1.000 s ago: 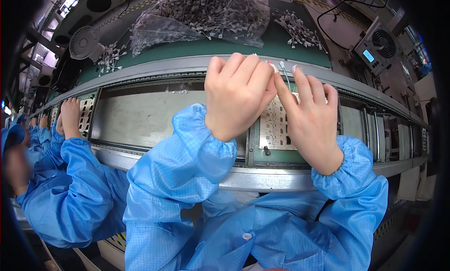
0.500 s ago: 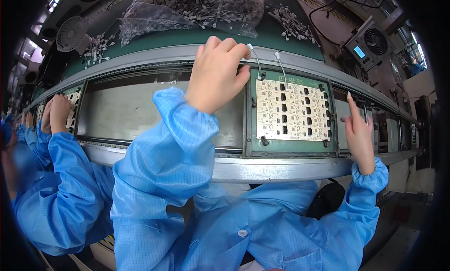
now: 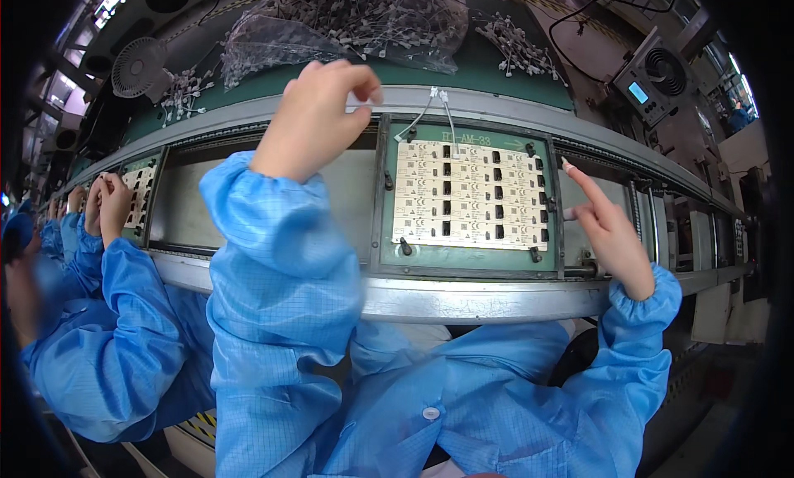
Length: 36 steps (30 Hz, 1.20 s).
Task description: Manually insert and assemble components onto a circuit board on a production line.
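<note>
A green carrier plate [image 3: 480, 264] lies on the conveyor in front of me, bearing a panel of white circuit boards [image 3: 471, 195] with black parts in rows. Two short white cables with plugs, a left cable [image 3: 421, 116] and a right cable [image 3: 451, 126], stand up from its far edge and lean on the rail. My left hand [image 3: 318, 118] hovers left of them, fingers curved and thumb apart, nothing visible in it. My right hand [image 3: 610, 234] is at the carrier's right edge, index finger stretched out along it and the other fingers loosely bent.
Beyond the far rail [image 3: 513, 112] lie a clear bag of cables [image 3: 347, 23] and a loose cable pile [image 3: 517, 48]. A small fan [image 3: 139, 67] stands at far left, a device with a lit display [image 3: 653, 77] at far right. A co-worker's hands [image 3: 112, 205] are over another carrier at left.
The carrier has slid left along the conveyor, and my right hand has moved left with it. My left hand has let go of a cable and drawn away to the left.
</note>
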Motion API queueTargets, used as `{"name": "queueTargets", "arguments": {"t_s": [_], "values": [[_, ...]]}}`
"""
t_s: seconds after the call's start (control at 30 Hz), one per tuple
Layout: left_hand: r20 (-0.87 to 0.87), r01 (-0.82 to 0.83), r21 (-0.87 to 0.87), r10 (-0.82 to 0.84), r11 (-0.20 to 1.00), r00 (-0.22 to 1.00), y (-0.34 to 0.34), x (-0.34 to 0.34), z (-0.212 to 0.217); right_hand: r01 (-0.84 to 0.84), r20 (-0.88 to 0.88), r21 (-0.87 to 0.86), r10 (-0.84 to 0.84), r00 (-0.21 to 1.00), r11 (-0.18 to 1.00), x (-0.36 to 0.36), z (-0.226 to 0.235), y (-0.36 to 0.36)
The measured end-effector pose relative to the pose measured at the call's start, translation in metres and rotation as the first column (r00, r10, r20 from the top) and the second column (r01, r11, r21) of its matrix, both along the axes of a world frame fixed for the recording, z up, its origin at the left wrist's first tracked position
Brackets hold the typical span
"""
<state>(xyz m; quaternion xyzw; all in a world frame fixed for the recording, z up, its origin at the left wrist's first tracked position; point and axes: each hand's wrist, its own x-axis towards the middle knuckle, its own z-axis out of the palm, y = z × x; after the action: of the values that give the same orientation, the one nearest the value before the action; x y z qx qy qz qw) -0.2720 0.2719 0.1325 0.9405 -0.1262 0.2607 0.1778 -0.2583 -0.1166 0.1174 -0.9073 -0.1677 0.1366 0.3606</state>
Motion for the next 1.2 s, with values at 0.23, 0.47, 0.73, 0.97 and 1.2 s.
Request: {"name": "queueTargets", "arguments": {"t_s": [0.23, 0.47, 0.73, 0.97, 1.2], "values": [[-0.236, -0.014, 0.217, 0.067, 0.976, 0.97, -0.027, 0.0, -0.024, -0.019, 0.476, -0.265, 0.148, 0.867, 0.964, 0.054, 0.021, 0.034], [-0.186, 0.011, 0.21, 0.029, 0.978, 0.982, -0.03, 0.006, -0.035, -0.005, 0.69, -0.343, 0.256, 0.677, 0.939, 0.174, 0.0, 0.076], [-0.001, -0.001, -0.266, 0.001, 0.964, 1.0, -0.027, 0.012, -0.008, -0.159, 0.613, -0.239, 0.276, 0.74, 0.958, 0.215, -0.035, 0.095], [0.177, -0.055, -0.371, 0.129, 0.927, 0.976, -0.03, 0.009, 0.001, -0.03, 0.717, -0.271, 0.223, 0.66, 0.962, 0.215, -0.047, 0.109], [0.025, 0.024, -0.095, -0.022, 0.995, 0.999, -0.026, 0.007, -0.007, -0.02, 0.576, 0.054, -0.015, 0.817, 0.998, 0.236, -0.012, 0.074]]}}
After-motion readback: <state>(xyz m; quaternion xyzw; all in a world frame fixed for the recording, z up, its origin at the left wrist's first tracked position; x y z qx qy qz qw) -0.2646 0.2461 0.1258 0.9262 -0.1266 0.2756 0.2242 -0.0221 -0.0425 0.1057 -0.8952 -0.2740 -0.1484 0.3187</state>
